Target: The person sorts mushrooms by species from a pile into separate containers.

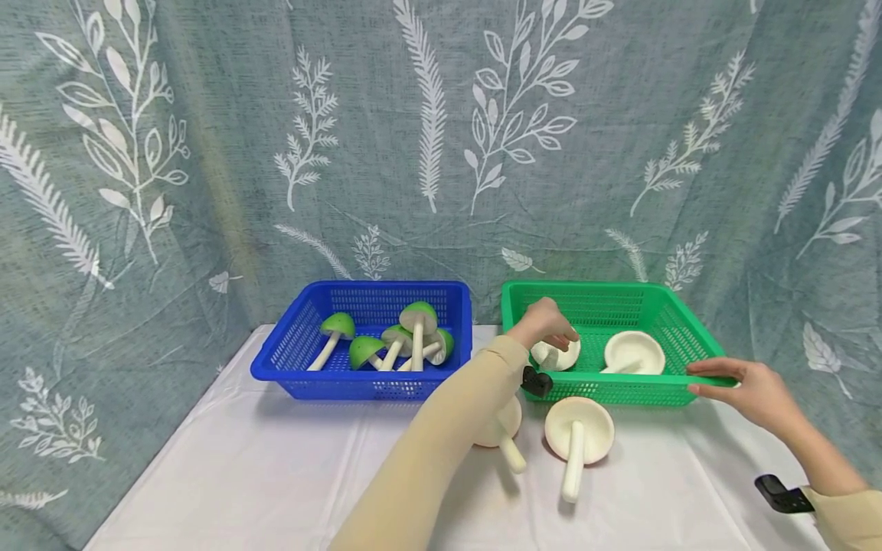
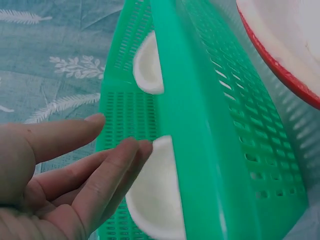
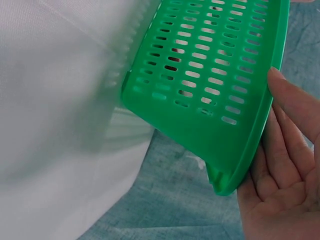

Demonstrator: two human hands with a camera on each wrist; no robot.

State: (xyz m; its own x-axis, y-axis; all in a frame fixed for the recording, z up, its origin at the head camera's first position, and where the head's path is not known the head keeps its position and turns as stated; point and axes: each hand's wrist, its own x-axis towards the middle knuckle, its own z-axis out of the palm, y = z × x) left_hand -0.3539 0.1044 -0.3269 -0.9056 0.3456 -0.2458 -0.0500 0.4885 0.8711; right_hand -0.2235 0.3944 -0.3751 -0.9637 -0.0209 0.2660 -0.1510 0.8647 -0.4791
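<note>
In the head view my left hand (image 1: 549, 323) hovers over the left part of the green plastic basket (image 1: 620, 391), close to a white mushroom (image 1: 563, 357). The left wrist view shows its thumb apart from the loosely bent fingers (image 2: 102, 182), with nothing between them; fingertips come near the mushroom cap (image 2: 159, 200). A second white mushroom (image 1: 635, 353) lies farther right inside. My right hand (image 1: 754, 392) grips the basket's front right corner. In the right wrist view its thumb (image 3: 295, 102) lies on the rim, with the other fingers on the opposite side.
Two pale mushrooms lie on the white cloth before the green basket, one in plain sight (image 1: 579, 430), the other (image 1: 508, 422) partly behind my left forearm. A blue basket (image 1: 358, 376) on the left holds several green-capped mushrooms (image 1: 419, 315). A patterned curtain (image 1: 386, 138) hangs behind.
</note>
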